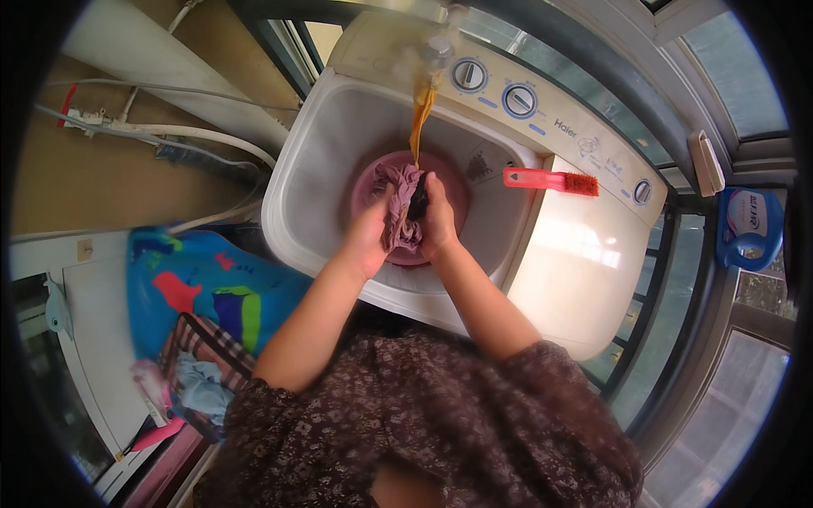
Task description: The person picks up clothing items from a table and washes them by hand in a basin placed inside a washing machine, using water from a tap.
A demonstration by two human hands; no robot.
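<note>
Both my hands hold a crumpled mauve cloth (403, 197) above a pink basin (457, 190). My left hand (368, 232) grips its left side, and my right hand (439, 219) presses from the right, where a dark part of the fabric shows. The basin rests inside the grey tub (324, 165) of a Haier washing machine. From a blurred metal tap (437, 51) at the top hangs a yellow strip (422, 114), its lower end just above the cloth. What lies in the basin under my hands is mostly hidden.
A red-handled scrubbing brush (551, 181) lies on the machine's right-hand lid (571, 267), by the tub edge. Control knobs (519, 100) line the back panel. At far right stands a blue detergent bottle (752, 225). Left are pipes (203, 132), a colourful blue cover (184, 254) and a plaid basket (203, 343).
</note>
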